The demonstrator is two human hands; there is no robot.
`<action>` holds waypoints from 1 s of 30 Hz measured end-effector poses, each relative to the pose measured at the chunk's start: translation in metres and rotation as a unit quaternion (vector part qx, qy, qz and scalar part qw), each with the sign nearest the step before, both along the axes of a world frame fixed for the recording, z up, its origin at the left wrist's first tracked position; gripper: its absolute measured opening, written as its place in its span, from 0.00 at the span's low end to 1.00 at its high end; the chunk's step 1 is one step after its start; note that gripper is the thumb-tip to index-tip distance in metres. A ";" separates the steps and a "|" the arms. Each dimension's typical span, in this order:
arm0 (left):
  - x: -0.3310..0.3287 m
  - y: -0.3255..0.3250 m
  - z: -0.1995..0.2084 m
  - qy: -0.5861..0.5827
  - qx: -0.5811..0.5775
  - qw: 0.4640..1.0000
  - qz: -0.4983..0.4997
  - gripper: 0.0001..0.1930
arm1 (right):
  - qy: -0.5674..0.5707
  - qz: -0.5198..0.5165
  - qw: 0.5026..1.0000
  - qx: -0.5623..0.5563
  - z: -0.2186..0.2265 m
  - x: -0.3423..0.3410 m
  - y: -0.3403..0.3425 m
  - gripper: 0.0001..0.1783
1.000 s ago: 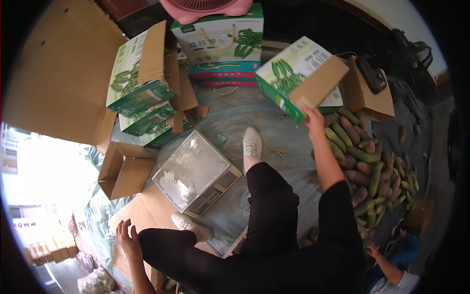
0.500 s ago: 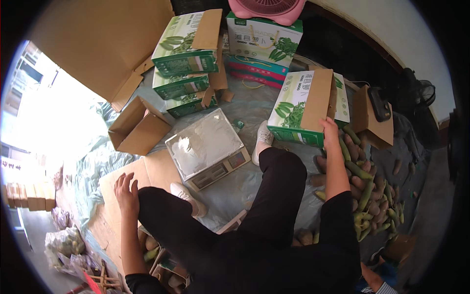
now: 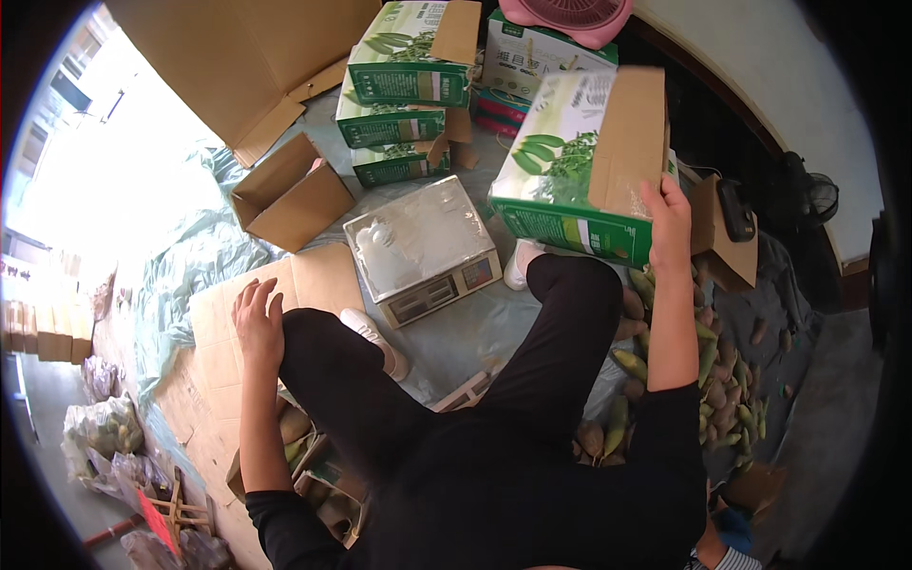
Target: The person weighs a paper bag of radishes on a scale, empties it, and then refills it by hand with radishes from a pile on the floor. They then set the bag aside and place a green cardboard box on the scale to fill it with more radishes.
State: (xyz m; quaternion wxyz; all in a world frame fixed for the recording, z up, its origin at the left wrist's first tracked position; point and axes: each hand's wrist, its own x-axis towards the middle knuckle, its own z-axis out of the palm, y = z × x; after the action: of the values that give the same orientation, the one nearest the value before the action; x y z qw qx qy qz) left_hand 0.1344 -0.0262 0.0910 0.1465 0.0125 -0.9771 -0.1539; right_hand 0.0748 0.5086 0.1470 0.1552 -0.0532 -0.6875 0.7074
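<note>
My right hand [image 3: 668, 223] grips the near right edge of a white and green carton [image 3: 560, 171] printed with green vegetables. A plain brown flap covers the carton's right side, and its contents are hidden. The carton looks raised off the floor, though its underside does not show. By my left knee, my left hand [image 3: 257, 318] has its fingers stretched out and holds nothing. Between the two hands, past my feet, stands a weighing scale [image 3: 418, 237] with a pale metal top.
Similar cartons [image 3: 408, 85] are stacked beyond the scale, beside an open brown box [image 3: 290, 195]. A pink fan [image 3: 575, 14] tops another carton. Green and brown root vegetables [image 3: 722, 389] lie heaped at the right. A co-worker's arm [image 3: 712, 549] shows at the lower right.
The carton in my right hand has come up and closer, and looks larger. My left hand stays by the knee. The whole view has shifted a little.
</note>
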 end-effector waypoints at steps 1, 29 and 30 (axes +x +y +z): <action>-0.001 -0.001 -0.002 0.001 0.002 1.000 0.001 0.12 | 0.000 0.000 1.000 0.003 0.008 0.009 -0.014 0.14; 0.003 -0.009 -0.006 0.020 -0.019 1.000 0.009 0.11 | 0.075 0.197 0.631 0.747 -0.098 -0.093 -0.139 0.08; 0.002 -0.007 -0.006 0.019 -0.018 1.000 0.008 0.11 | 0.073 0.209 0.601 0.768 -0.096 -0.093 -0.139 0.08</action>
State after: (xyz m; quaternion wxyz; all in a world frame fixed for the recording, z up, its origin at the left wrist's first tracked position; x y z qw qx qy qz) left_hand 0.1366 -0.0333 0.0850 0.1666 0.0143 -0.9766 -0.1350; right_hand -0.0179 0.3693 0.0505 0.0363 0.2821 -0.9564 -0.0662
